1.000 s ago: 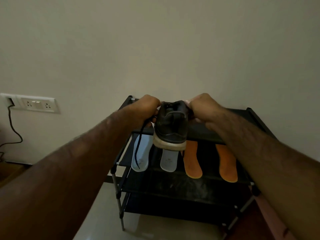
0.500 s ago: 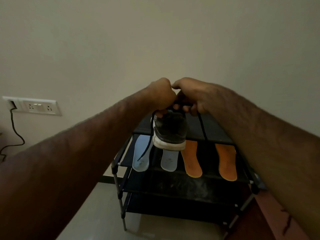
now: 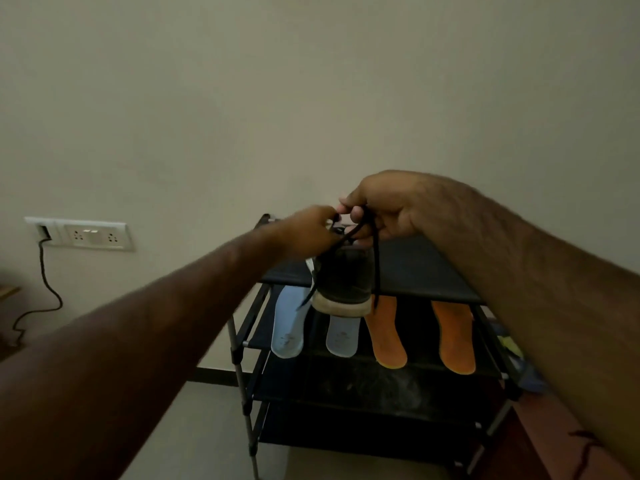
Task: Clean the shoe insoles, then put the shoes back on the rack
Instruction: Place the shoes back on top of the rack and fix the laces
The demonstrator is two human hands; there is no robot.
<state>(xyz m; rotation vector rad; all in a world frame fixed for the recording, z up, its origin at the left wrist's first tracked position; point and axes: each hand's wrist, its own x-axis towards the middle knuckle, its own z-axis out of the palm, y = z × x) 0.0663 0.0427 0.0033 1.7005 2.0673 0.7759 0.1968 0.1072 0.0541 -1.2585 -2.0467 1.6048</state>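
your left hand and right hand each pinch the black laces above a dark shoe at the top shelf of the rack.
both hands hide the shoe's front, and you cannot tell whether it rests on the shelf or hangs. it is dark grey with a scuffed white sole, heel toward you. two pale insoles and two orange insoles lie on the shelf below; the pale ones' marks are too faint to read.

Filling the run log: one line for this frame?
left hand: pinches laces | right hand: pinches laces | shoe: at rack top shelf | insoles: four, second shelf
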